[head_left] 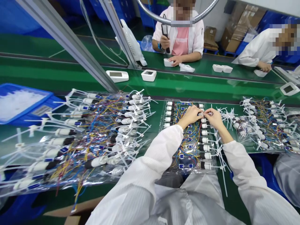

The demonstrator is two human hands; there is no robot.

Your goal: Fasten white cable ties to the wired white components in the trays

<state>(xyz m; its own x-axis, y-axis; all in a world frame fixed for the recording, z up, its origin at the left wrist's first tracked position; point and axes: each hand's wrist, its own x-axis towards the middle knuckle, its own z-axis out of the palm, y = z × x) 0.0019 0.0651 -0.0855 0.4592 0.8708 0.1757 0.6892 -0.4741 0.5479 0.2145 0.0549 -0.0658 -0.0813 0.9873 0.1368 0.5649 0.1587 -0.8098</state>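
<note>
My left hand lies over the upper part of a bagged row of wired parts, its fingertips closed on a white cylindrical part at the row's right side. Just to the right, my right hand pinches at the end of that same part; what is between its fingertips is too small to make out. Below both hands, more white cylinders with black ends run down a clear plastic sheet, joined by yellow, blue and red wires. White cable ties stick out along the right edge.
A larger wired batch with cable ties spreads on the left, another on the right. A blue bin stands far left. White devices sit on the green belt. A metal post slants at left. Two people work opposite.
</note>
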